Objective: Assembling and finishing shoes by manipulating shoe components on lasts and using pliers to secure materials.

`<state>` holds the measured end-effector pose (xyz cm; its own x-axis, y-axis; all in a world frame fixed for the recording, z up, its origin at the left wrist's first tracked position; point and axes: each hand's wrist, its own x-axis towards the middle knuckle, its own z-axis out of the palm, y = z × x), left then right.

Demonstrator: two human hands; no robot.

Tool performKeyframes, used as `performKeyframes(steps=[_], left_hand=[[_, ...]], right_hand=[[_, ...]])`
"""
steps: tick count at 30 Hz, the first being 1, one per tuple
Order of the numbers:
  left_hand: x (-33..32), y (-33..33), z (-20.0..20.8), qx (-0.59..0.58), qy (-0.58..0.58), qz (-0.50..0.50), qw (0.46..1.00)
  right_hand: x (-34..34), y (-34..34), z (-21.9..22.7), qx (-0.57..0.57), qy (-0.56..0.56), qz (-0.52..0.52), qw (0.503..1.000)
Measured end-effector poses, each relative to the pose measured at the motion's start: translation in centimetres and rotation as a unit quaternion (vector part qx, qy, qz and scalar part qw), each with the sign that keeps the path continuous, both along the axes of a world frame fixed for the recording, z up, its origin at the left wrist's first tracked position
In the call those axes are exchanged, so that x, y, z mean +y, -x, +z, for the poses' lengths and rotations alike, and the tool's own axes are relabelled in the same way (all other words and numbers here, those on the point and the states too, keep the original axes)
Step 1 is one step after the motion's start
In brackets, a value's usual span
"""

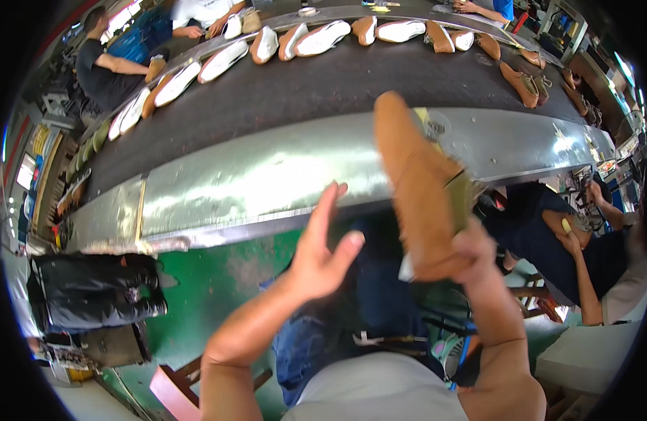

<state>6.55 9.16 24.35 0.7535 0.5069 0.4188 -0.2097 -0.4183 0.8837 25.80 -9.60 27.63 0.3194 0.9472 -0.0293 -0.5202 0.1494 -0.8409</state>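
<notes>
My right hand (476,254) is closed around the heel end of a tan shoe (416,189), holding it up with the toe pointing away over the metal ledge. A dark olive patch shows at the shoe's opening, and a small white bit is by its heel. The shoe is slightly smeared by motion. To its left, my left hand (320,261) is held up with thumb and fingers apart, with nothing in it and not touching the shoe. A hammer-like tool (369,339) lies across my lap.
A shiny metal ledge (267,179) runs along the near side of a dark conveyor belt (288,98). Several tan shoes with white soles (323,38) line the belt's far edge. A co-worker (597,259) sits close on the right; others sit across. A black bag (91,291) is at left.
</notes>
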Motion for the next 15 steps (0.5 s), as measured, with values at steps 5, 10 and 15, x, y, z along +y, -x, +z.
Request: performKeyframes(steps=[5, 10, 15], left_hand=[[16.8, -15.0, -0.3, 0.162, -0.124, 0.011, 0.979], [26.2, -34.4, -4.6, 0.122, -0.352, 0.071, 0.925], [32.4, -53.2, -5.4, 0.097, -0.420, 0.074, 0.899]], right_hand=[[9.0, -20.8, 2.0, 0.035, 0.108, -0.224, 0.968], [16.4, -39.4, -5.4, -0.169, 0.322, -0.422, 0.830], [17.3, -40.8, -8.4, -0.572, 0.393, -0.387, 0.607]])
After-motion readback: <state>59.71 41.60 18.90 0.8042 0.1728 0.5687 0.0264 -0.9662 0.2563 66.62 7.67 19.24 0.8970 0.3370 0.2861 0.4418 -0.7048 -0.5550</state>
